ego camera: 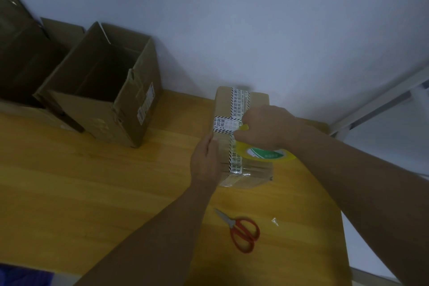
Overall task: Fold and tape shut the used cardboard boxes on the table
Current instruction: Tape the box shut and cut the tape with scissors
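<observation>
A small closed cardboard box (243,104) with black-and-white printed tape crossing its top lies on the wooden table (116,181) near the wall. My left hand (205,160) lies flat against the box's left side, fingers straight. My right hand (264,126) grips a yellowish roll of clear tape (267,154) with a green-and-white core label, held over the box top. The roll hides part of the box's right half.
A large open cardboard box (104,83) stands at the back left, with another dark open box (25,53) behind it. Red-handled scissors (241,231) lie near the front, a small tape scrap (275,221) beside them. The table's right edge runs close to my right arm.
</observation>
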